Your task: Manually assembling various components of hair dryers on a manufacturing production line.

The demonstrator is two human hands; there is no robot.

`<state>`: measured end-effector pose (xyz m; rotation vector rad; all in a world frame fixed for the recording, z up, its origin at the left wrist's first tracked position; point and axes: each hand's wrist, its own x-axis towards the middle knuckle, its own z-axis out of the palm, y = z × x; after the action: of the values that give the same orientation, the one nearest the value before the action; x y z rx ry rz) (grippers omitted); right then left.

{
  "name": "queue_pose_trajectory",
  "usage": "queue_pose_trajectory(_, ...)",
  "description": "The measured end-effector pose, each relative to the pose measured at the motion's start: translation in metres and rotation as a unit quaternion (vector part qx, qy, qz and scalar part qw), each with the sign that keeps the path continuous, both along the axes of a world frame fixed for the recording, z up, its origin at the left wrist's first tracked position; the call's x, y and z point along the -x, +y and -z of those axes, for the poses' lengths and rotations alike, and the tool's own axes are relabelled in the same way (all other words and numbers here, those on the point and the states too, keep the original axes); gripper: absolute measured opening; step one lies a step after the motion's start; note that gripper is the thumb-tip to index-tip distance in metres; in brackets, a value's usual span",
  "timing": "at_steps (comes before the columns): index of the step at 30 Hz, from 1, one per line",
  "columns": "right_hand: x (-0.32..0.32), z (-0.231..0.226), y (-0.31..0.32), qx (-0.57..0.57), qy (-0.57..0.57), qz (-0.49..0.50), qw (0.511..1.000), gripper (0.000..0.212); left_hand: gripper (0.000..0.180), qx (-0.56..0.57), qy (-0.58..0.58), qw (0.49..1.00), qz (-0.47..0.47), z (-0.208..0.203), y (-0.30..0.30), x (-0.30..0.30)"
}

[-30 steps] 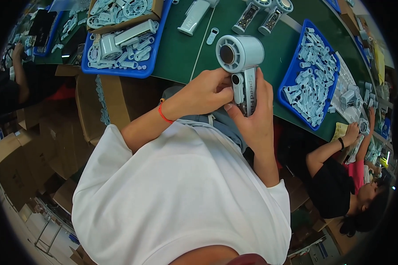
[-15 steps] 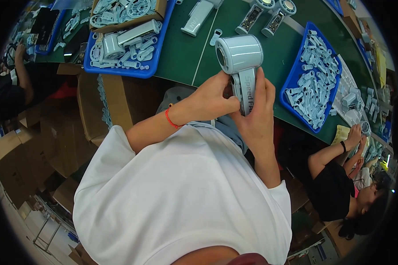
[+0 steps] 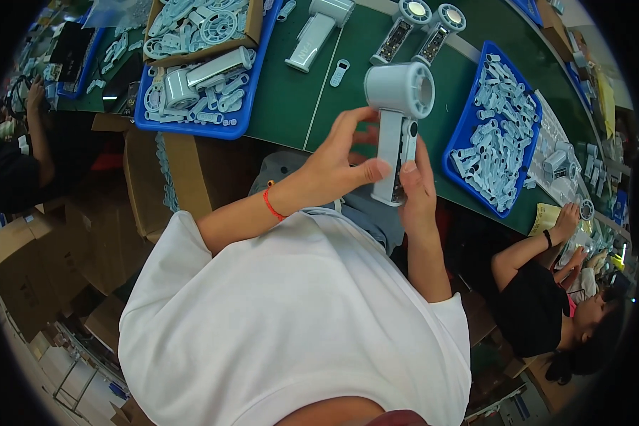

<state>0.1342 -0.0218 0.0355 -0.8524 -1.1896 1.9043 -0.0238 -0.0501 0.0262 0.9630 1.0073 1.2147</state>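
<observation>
A pale grey-blue handheld fan (image 3: 402, 91) with a round head stands upright in front of me, above the table's near edge. My right hand (image 3: 420, 190) is closed round the lower handle, thumb on its side, where a narrow opening shows dark parts. Beside the handle, my left hand (image 3: 337, 153) has its fingers spread; its thumb overlaps the handle's left edge and the other fingertips are partly blurred. Beyond the fan lies a small pale oval cover (image 3: 339, 73). Two fans (image 3: 402, 32) with open handles and visible electronics lie at the back, and another fan (image 3: 311, 39) lies left of them.
On the green table (image 3: 284, 99), a blue tray (image 3: 192, 129) at left holds pale parts and a cardboard box (image 3: 254, 32). A second blue tray (image 3: 450, 167) of small parts lies right. Co-workers sit either side, one (image 3: 529, 298) in black at right. Cartons (image 3: 184, 167) stand left.
The fan has turned in my hands, so its head now faces right and the handle's open side shows. My left fingers have loosened and spread from the handle.
</observation>
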Motion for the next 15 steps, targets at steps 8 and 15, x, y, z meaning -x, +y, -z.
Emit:
queue_pose_trajectory(8,-0.008,-0.009,0.019,-0.098,-0.160,-0.076,0.979,0.049,0.097,0.018,0.062,0.989,0.130,-0.002,0.007,0.007)
queue_pose_trajectory(15,-0.004,-0.020,0.025,-0.017,-0.169,-0.092,0.981,0.038,0.092,-0.002,0.221,0.966,0.137,-0.017,0.005,0.013)
